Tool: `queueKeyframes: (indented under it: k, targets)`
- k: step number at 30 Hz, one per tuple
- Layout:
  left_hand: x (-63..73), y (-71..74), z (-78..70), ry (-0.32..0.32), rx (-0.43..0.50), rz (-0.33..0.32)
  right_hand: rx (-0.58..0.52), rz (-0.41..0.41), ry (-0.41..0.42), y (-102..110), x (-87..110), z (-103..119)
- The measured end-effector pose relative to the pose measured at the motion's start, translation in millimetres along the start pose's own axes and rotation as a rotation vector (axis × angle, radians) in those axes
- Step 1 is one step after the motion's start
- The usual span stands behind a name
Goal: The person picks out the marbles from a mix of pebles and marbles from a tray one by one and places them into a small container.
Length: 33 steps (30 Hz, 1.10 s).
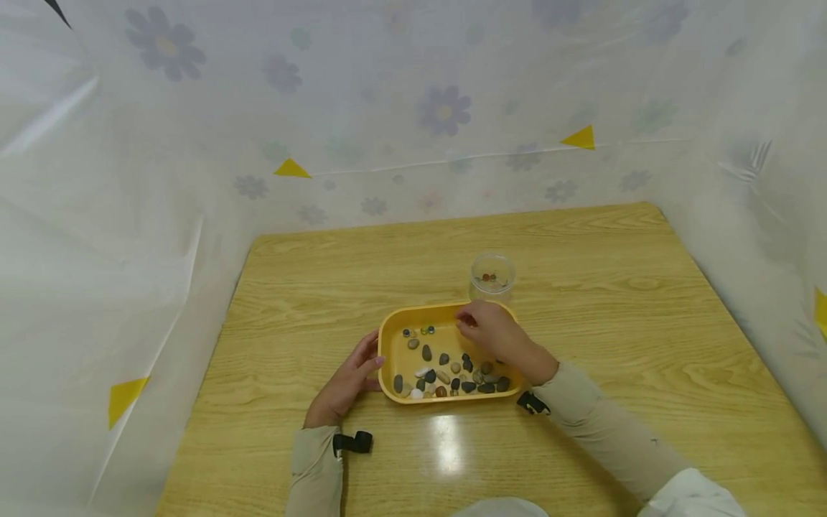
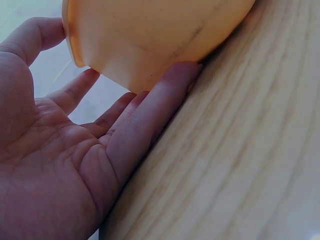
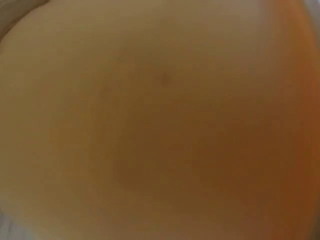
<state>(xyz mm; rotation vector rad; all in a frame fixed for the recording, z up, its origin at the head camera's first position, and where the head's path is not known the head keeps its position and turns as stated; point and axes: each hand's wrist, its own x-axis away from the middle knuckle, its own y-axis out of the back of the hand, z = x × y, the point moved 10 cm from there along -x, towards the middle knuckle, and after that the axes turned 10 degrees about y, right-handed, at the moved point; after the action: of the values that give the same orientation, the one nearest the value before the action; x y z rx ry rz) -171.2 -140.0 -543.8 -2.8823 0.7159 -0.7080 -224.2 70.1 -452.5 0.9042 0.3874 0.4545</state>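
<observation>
A yellow plastic tray (image 1: 400,314) stands on the table, with several grey, brown and white pebbles (image 1: 468,386) mostly along its near side. A few small glass marbles (image 1: 423,331) lie near its far left corner. My left hand (image 1: 345,380) holds the tray's left end, thumb at the rim and fingers against the outer wall (image 2: 140,45). Over the tray's far right part is my right hand (image 1: 497,332), fingers bent and fingertips close together; I cannot tell whether something is between them. The right wrist view shows only a blurred yellow-orange surface (image 3: 160,125).
Just behind the tray stands a clear round container (image 1: 492,287) with a few small pieces inside, one reddish. Under everything is a wood-grain table (image 1: 336,273). Flowered plastic sheeting (image 1: 388,108) with yellow tape pieces hangs behind and at both sides.
</observation>
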Motion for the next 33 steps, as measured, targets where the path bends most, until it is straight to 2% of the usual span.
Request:
queueKeyframes:
  k: [4, 9, 13, 24, 27, 33]
  targets:
    - [-0.6, 1.7, 1.4, -0.012, 0.008, -0.015, 0.026, 0.007, 0.014, -5, -3.0, 6]
    - [-0.4, 2.4, 0.8, -0.031, -0.004, -0.023, -0.003, 0.06, -0.026, -18, -6.6, 8]
    - [-0.6, 2.1, 0.5, -0.046, -0.018, -0.02, -0.024, 0.093, -0.02, -28, -11.0, 11]
    - [-4.1, 6.5, 6.2, -0.006, -0.008, -0.044, -0.024, 0.099, -0.005, -47, -20.8, 13]
    - [-4.9, 6.7, 5.4, -0.012, -0.011, -0.043, -0.021, 0.095, -0.005, -48, -22.4, 14]
    - [-4.1, 6.6, 4.2, -0.032, -0.02, -0.035, 0.03, 0.108, 0.052, -50, -25.5, 22]
